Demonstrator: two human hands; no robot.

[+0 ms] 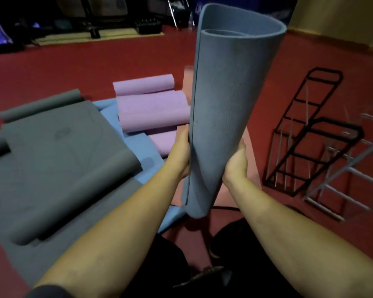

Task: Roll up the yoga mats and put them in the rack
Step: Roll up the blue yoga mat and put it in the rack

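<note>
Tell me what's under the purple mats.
The purple mats lie on a light blue mat spread on the red floor. Anything further beneath is covered.

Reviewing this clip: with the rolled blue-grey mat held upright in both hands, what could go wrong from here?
1. The rolled mat looks loose at its top, with a gap between layers; it may unroll before it reaches the black rack.
2. The left hand and right hand hold only its lower part, so the tall top may tip or the grip may slip.
3. Purple mats and grey mats lying on the floor could trip the person.
</note>
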